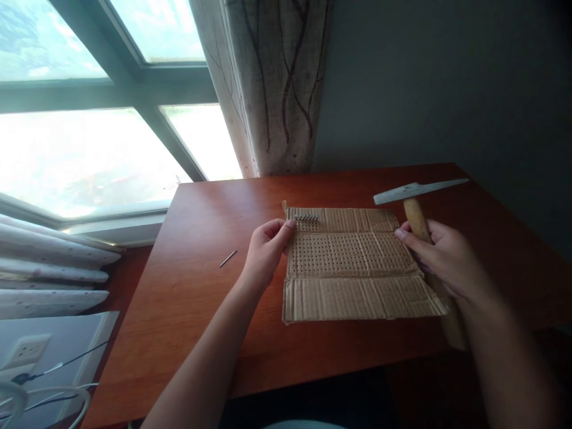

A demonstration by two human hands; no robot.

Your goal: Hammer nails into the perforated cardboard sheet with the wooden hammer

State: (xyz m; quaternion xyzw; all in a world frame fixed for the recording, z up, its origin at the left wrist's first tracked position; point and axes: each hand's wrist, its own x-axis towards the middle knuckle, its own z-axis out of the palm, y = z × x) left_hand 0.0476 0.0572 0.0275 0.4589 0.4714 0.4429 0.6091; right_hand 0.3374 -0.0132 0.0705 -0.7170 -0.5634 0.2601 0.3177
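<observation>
A piece of corrugated cardboard [353, 298] with three folded panels is held up over the table. Small holes fill its middle panel in rows, and more dot the upper left corner. Several metal nails [307, 218] stick out in a row near that corner. My left hand [267, 250] pinches the cardboard's left edge, thumb on top. My right hand [440, 253] is closed around the wooden handle of a hammer [416, 217], and its thumb also presses the cardboard's right edge. The hammer's long, pointed metal head is upward. Left of my left hand, a single nail [227, 258] lies on the table.
The reddish-brown wooden table [187, 310] runs up to a grey wall [429, 89]. A patterned curtain [281, 83] hangs behind it, beside a bright window [80, 155]. At the lower left are a wall socket [29, 351] and cables [58, 393].
</observation>
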